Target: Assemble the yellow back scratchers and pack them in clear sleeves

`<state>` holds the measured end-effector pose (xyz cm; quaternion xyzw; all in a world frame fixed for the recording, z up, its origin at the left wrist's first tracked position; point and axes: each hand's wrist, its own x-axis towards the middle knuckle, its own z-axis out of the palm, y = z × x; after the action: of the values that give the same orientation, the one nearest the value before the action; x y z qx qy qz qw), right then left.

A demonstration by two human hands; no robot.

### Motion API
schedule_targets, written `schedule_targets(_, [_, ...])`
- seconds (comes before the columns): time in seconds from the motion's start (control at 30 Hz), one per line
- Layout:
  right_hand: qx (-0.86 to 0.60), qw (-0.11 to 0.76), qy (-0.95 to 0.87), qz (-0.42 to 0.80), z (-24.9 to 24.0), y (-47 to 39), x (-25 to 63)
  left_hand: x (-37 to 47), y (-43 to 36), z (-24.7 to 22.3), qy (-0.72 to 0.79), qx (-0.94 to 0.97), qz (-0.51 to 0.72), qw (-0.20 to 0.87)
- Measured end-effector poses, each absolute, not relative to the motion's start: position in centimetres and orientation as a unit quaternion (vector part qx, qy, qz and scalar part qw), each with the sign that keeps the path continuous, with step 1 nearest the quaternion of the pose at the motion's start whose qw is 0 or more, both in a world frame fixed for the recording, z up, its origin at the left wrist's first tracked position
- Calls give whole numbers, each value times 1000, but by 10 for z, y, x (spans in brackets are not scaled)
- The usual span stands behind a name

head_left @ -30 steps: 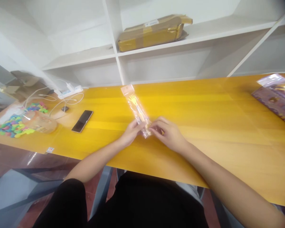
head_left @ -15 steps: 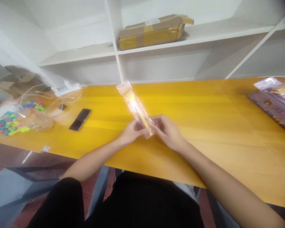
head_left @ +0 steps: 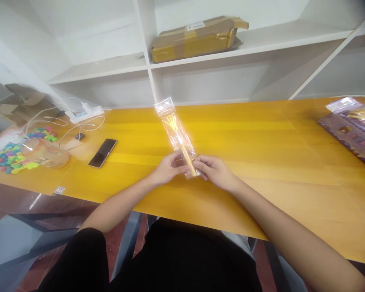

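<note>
Across the yellow surface, mid-frame, a clear packet with a little yellow hand-shaped stick runs up and slightly left from its near end, where left hand and right hand both pinch it, equally close.

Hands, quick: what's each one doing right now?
Left hand: closed, pinching the near end of the clear packet with a yellow stick inside.
Right hand: closed on the same end of it.

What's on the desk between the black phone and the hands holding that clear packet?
Nothing: in the head view, only bare yellow desk lies between the phone and the left hand gripping the packet.
</note>
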<state>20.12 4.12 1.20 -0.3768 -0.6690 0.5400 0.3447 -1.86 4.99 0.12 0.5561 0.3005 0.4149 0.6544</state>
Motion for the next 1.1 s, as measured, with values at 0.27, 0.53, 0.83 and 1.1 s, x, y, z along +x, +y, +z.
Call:
schedule_targets(0.27, [-359,265,-724,527,15,44,209,-29,69,8,347,508,401,678])
schedule_targets(0.53, [-314,130,-821,459,20,33,200,-47,102,3,433,418,573,556])
schedule_targets(0.83, [-508,190,-808,228,11,58,228,-40,97,-6,477,429,525,559])
schedule_targets(1.1, [-529,186,-796,227,-9,68,239,-28,84,-13,466,513,470,546])
